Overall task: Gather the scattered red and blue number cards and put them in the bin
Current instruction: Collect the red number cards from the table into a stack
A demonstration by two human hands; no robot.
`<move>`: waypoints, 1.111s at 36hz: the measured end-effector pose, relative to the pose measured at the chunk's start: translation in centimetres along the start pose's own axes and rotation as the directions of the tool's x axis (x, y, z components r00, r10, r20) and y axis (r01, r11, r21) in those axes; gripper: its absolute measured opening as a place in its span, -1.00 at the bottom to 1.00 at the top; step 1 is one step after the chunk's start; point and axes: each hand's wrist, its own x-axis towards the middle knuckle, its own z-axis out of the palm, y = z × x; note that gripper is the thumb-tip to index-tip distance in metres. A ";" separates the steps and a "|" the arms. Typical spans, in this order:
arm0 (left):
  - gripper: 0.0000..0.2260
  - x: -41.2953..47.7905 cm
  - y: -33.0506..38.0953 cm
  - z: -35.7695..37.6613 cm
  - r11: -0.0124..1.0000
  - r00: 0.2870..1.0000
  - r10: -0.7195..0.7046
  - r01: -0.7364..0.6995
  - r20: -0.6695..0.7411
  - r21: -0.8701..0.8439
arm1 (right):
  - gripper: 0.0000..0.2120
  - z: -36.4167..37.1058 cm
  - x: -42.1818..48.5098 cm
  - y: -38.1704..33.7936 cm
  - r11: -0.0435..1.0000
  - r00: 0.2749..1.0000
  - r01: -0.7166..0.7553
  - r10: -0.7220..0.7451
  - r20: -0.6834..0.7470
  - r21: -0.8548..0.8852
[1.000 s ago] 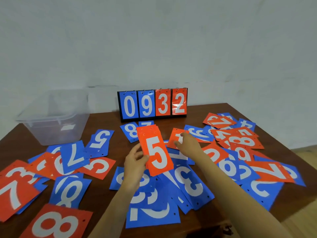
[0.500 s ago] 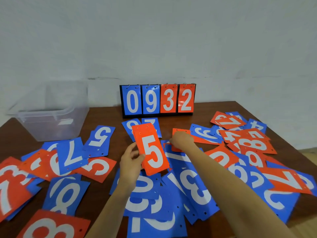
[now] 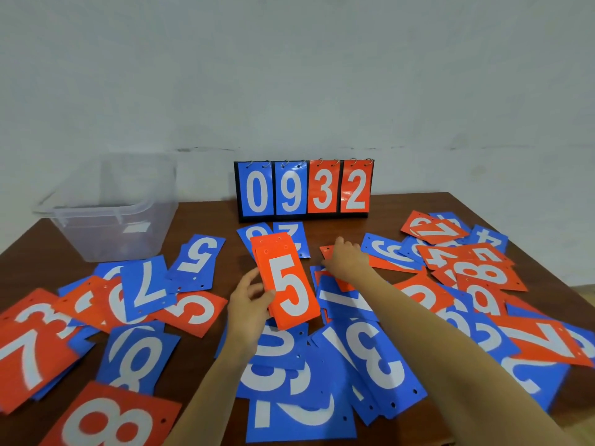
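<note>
Bare table (image 3: 209,220) shows in a strip between the clear bin (image 3: 106,233) and the upright scoreboard (image 3: 304,191), and along the far right edge. The air above the bin's open top is free. Loose cards (image 3: 190,312), among them a blue 5 card (image 3: 199,255), lie flat in front of the bin and form only a low layer. The left hand (image 3: 248,304) with its stack of red cards (image 3: 286,281) and the right hand (image 3: 346,260) with its forearm occupy the centre of the table.
</note>
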 end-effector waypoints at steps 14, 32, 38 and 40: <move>-0.52 0.8 -0.2 -0.4 1.000 1.000 -0.011 0.011 -0.010 -0.014 | -0.06 -0.1 0.9 -1.0 0.998 0.999 0.010 -0.007 0.054 -0.055; -0.53 0.7 -0.5 -1.1 0.999 1.000 0.007 -0.007 -0.018 -0.039 | -0.18 -2.4 0.3 -1.2 0.994 0.958 0.079 -0.055 0.283 -0.078; -0.52 1.0 -0.7 -1.4 1.000 1.000 0.006 -0.007 -0.028 -0.028 | -0.14 -2.3 0.4 -1.4 0.991 0.954 0.067 -0.030 0.297 -0.114; -0.52 0.9 -0.8 -1.3 1.000 1.000 0.006 -0.006 -0.024 -0.030 | -0.13 -2.2 0.4 -1.4 0.988 0.962 0.059 -0.018 0.274 -0.141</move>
